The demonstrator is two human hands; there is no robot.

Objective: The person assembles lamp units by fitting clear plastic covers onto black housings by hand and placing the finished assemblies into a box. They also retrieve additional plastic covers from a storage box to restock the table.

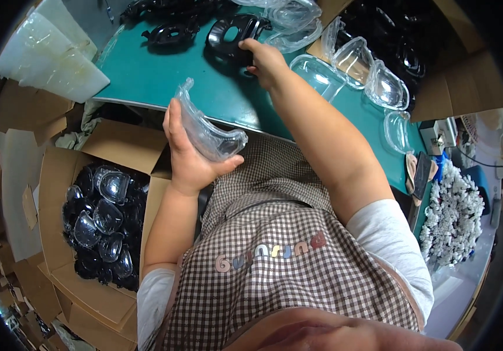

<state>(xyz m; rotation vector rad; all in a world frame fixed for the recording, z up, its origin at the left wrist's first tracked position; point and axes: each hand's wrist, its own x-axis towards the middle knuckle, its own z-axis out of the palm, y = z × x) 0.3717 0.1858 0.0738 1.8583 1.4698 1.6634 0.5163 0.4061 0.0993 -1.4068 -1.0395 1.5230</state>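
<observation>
My left hand (188, 155) is closed around a clear curved plastic lens cover (207, 131), raised just in front of the table edge. Farther off, my right hand (264, 61) grips the near right side of a black plastic housing (226, 38) with an oval opening, at the table surface. Its thumb lies on top, while the fingers underneath are partly hidden. To the left of that housing rests a similar black part (171, 35). Right of my right forearm, a clear cover (320, 76) lies on the green table (146, 73).
An open cardboard box (58, 193) at my left holds several black parts with clear covers. More clear covers (386, 88) line the table's right side, beside a carton (462, 88) of black parts. White small pieces (453, 216) are heaped at the far right.
</observation>
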